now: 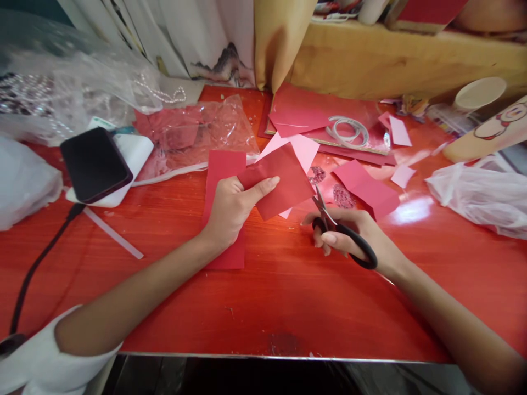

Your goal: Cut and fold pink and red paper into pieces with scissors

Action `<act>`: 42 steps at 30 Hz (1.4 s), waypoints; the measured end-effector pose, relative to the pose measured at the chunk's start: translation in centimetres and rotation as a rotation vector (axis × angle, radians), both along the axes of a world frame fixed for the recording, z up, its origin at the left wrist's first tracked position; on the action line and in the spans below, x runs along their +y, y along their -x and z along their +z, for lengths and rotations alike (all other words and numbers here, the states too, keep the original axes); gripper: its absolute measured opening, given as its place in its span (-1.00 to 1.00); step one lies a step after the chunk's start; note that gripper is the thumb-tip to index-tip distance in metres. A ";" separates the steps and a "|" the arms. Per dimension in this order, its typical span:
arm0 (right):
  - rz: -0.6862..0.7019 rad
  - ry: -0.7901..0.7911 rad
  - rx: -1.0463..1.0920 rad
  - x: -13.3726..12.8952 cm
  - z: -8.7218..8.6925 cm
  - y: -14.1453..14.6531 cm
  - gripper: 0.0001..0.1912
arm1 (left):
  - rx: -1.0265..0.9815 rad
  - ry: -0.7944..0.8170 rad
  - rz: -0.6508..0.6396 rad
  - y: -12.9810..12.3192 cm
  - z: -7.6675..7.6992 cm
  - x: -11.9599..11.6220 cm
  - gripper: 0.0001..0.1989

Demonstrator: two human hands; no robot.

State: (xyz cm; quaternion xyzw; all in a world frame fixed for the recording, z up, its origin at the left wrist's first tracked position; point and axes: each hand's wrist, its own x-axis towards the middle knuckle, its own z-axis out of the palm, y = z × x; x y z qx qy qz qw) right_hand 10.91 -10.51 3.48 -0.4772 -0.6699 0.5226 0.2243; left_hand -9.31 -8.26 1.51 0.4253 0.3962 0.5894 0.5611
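Pinched between the thumb and fingers of my left hand [233, 206] is a square of red paper [286, 184], held above the table. My right hand [354, 236] grips a pair of scissors [325, 211] with black handles, fingers through the loops. The scissor blades point up and away, their tips close to the paper's right corner. Beneath my left hand lies a long red paper strip [226, 164]. Behind the held square are pale pink paper pieces [304, 153], partly hidden by it. A folded red paper piece [366, 186] lies beyond my right hand.
Left stand a black phone [96, 164] on a white device, a cable and a clear plastic bag [214, 126]. At the back, a coiled white tape [348, 131] rests on red sheets. Right are a plastic bag [481, 197] and a paper cup [480, 96]. The table edge [288, 357] runs in front.
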 end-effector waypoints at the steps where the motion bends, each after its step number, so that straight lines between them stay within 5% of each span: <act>1: -0.003 -0.004 0.006 0.0 0.0 0.0 -0.62 | 0.005 -0.001 0.001 0.0 0.0 0.0 -0.86; 42: -0.020 0.011 0.054 -0.2 0.1 0.3 -0.71 | 0.029 0.017 0.027 -0.3 0.2 -0.2 -0.84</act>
